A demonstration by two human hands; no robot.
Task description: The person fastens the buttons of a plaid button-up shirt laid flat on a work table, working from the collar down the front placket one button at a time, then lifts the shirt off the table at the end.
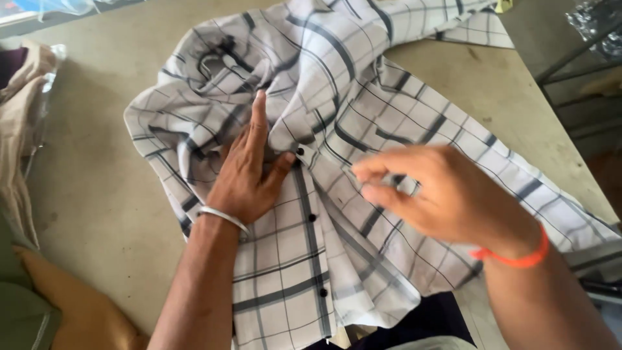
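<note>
The plain beige worktable (97,194) carries a white cotton shirt with a dark grey windowpane check (363,110), spread front-up across the middle of the surface and running off toward the far right corner. The garment is not yet flat: the collar and shoulder area at upper left is bunched into deep folds, and the lower hem hangs loose over the near table edge.

The button placket (310,227) runs down the centre. Three small dark buttons show on it, and the lower part of the front appears closed; the section near the collar is open or hidden by folds, and which cannot be told.

A heap of tan fabric (19,129) lies at the left table edge, apart from the shirt.

The left hand (249,172), with a silver bangle at the wrist, lies flat and unclenched, pressing the cloth just beside the top visible button (300,151). The right hand (434,191), with an orange wrist thread, is blurred; its thumb and fingers are pinched together, apparently on a fold of the shirt front.
</note>
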